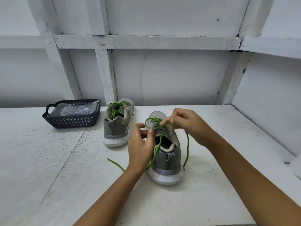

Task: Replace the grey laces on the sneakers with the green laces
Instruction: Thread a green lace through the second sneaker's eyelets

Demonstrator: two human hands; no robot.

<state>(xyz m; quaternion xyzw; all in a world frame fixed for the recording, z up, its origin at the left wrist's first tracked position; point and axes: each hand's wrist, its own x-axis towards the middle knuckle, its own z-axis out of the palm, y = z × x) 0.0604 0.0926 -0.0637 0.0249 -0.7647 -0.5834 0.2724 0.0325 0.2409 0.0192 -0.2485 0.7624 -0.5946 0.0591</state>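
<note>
Now, green lace (156, 150) — in right grip (185, 123), pinched

White table (48, 160); on it black basket (71, 120); far sneaker (116, 128); near sneaker (169, 160)

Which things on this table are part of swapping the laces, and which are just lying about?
Part of the job:
near sneaker
loose green lace on it
far sneaker, already laced in green

Just lying about:
dark basket
clear plastic inside the basket
</note>
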